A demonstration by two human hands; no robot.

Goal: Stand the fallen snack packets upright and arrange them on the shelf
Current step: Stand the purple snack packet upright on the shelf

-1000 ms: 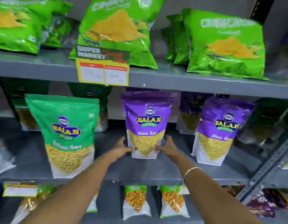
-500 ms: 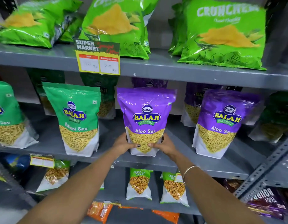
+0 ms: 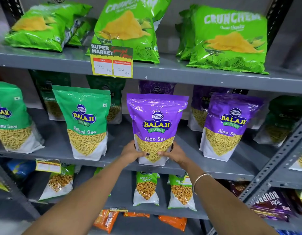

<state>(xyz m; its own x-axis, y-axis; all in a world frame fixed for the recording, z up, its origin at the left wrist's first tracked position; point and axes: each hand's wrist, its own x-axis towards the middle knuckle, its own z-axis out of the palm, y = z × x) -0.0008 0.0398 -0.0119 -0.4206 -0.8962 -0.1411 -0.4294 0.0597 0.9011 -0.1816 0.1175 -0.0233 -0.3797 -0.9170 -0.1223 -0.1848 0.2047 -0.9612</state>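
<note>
Both hands clamp the lower corners of a purple Aloo Sev packet [image 3: 156,126]: the left hand [image 3: 132,152] wraps its left bottom edge, the right hand [image 3: 174,153] its right, thumbs pressed on the front. The packet stands upright, long axis vertical, label facing out, its base at the front lip of the middle shelf [image 3: 214,172]. Both forearms reach up and forward from below, a bangle [image 3: 200,180] on the right wrist. Open shelf lies either side, between a green Ratlami Sev packet [image 3: 85,122] to the left and a second Aloo Sev packet [image 3: 228,126] to the right, both upright.
</note>
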